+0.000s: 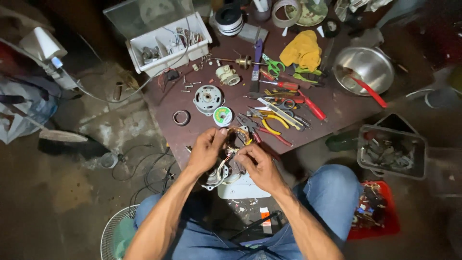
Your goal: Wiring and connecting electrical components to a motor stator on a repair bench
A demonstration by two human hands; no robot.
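Copper stator winding sits pinched between left hand and right hand, at the tabletop edge; looks like wire-lead sorting, so small, careful finger work comes next.

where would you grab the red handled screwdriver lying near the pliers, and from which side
Grip the red screwdriver by its thick red handle, coming from above on its right, open-table side. It lies flat and slanted; its shaft end runs up-left into the crowded scissors and pliers, so fingers fit best around the handle.
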